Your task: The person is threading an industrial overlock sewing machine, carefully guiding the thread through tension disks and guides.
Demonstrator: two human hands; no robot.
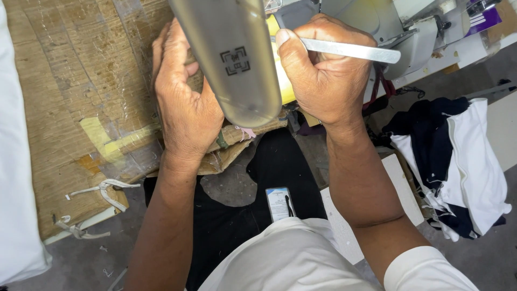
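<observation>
1. Right hand [322,75]: grip closed around flat metal tweezers [350,50], beside the sewing machine [414,32].
2. Left hand [186,102]: fingers curled, contents hidden behind grey lamp head [231,59].
3. Below: taped cardboard-covered bench [70,108].

White short sleeves, bare forearms, black trousers

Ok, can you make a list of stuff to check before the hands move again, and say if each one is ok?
1. Right hand grips the metal tool: ok, fist closed round it.
2. Left hand steady: ok, curled against the grey arm.
3. Tool tip visible: not ok, hidden behind the grey arm.
4. Left fingertips away from the tip: cannot tell, hidden.
5. Work surface: cannot tell, taped cardboard covers the table.
6. Cloth pile out of the way: ok, off to the right.
</observation>
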